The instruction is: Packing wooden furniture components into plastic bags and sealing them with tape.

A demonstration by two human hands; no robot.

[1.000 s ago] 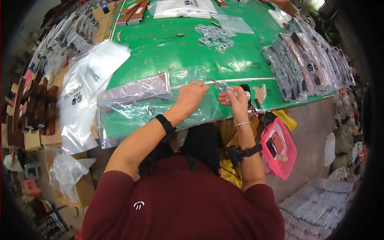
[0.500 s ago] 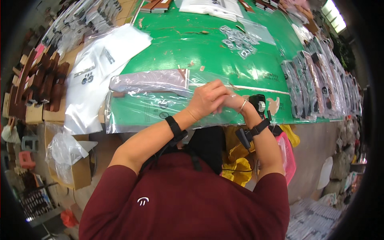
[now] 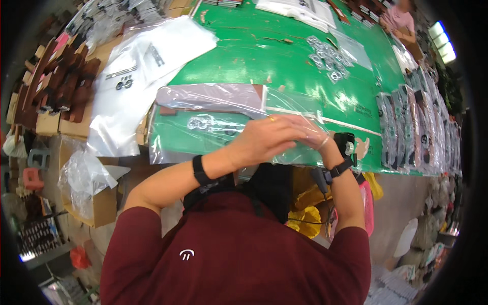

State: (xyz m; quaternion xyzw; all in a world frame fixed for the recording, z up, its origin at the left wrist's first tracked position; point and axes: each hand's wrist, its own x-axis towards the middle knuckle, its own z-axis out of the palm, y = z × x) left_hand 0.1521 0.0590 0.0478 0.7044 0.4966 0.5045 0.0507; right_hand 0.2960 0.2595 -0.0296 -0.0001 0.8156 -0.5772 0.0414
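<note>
A long brown panel (image 3: 213,97) in a clear wrapper lies inside a larger clear plastic bag (image 3: 168,140) on the green tabletop. Below the panel, a small packet of ring-shaped parts (image 3: 201,122) shows through the film. My left hand (image 3: 267,138) reaches across the bag's right part, fingers stretched out toward the right and a ring on one of them. Close against it is my right hand (image 3: 316,136), a bracelet at its wrist. The left hand's fingers overlap it, so its own fingers are hidden. Both wrists wear black bands.
Flat printed bags (image 3: 124,101) lie to the left, beside stacked dark wooden pieces (image 3: 58,84). Small packets (image 3: 328,58) are heaped farther back. Filled bags (image 3: 417,124) stand in a row at the right. Another person (image 3: 399,20) is at the far right.
My left hand has gone from curled fingers to stretched ones, lying lower over the bag. The whole view has shifted, and the packet of rings shows more clearly through the film.
</note>
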